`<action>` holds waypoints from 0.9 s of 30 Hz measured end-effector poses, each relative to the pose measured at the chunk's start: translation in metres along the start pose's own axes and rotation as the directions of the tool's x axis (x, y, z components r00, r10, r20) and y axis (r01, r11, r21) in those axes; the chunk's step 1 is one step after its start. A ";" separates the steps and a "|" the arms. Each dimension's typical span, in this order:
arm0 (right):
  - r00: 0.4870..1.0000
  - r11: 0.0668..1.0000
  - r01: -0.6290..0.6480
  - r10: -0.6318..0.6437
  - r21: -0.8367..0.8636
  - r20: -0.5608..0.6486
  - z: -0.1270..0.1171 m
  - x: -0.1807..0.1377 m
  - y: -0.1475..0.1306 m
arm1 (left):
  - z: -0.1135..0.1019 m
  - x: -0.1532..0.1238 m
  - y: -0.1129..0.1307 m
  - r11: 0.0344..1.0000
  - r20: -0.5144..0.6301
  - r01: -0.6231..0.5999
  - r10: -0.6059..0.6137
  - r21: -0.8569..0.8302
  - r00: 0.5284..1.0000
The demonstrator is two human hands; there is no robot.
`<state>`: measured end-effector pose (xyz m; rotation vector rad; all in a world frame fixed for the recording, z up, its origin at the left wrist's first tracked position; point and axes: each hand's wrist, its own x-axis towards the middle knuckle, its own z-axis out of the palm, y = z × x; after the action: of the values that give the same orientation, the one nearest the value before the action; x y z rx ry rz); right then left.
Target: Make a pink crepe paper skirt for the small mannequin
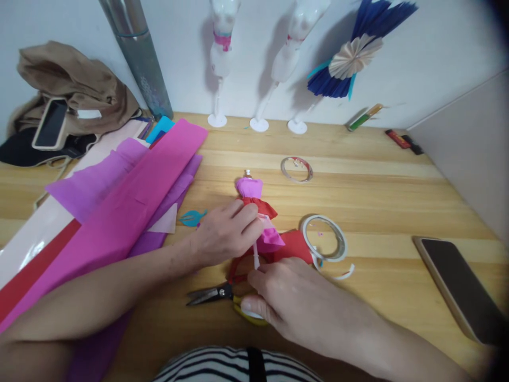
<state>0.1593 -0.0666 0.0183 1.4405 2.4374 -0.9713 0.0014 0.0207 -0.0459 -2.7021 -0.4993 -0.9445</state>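
Note:
A small dress form (249, 187) lies on the table, dressed in pink crepe paper with a red ruffle (264, 207) and a magenta layer (270, 239) lower down. My left hand (226, 231) is closed around its lower part, fingers pressed on the paper. Its thin white stand rod (255, 255) sticks out towards me, and the fingertips of my right hand (284, 292) pinch its end. Under my right hand lie scissors (214, 293), their red and yellow handles partly covered. Red crepe paper (294, 246) lies just beyond, beside a roll of white tape (344, 244).
Crepe paper sheets (147, 180) cover the left side. Behind stand a bottle (145, 69), two white dress forms (220, 58) and one dressed in blue (363, 26). A clear tape roll (283, 168) lies mid-table, a phone (457, 286) at right, a brown bag (79, 74) at back left.

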 end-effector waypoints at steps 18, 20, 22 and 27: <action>1.000 0.999 0.029 -0.029 0.018 -0.011 -0.002 0.003 0.001 | 0.004 -0.005 -0.011 0.947 -0.241 -0.307 0.277 -0.097 0.930; 0.999 0.999 0.035 -0.035 0.018 -0.019 -0.003 0.003 0.001 | 0.005 -0.004 -0.010 0.951 -0.196 -0.302 0.284 -0.068 0.939; 0.999 0.999 0.035 -0.035 0.017 -0.031 -0.003 0.002 0.000 | 0.005 -0.003 -0.009 0.950 -0.149 -0.309 0.298 -0.054 0.943; 0.998 0.999 0.030 -0.030 0.010 -0.058 -0.002 0.001 0.001 | 0.003 -0.008 -0.010 0.963 -0.180 -0.263 0.248 -0.063 0.952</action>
<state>0.1598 -0.0648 0.0192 1.4594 2.5052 -0.9642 -0.0067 0.0288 -0.0525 -2.6433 -0.0717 -1.1299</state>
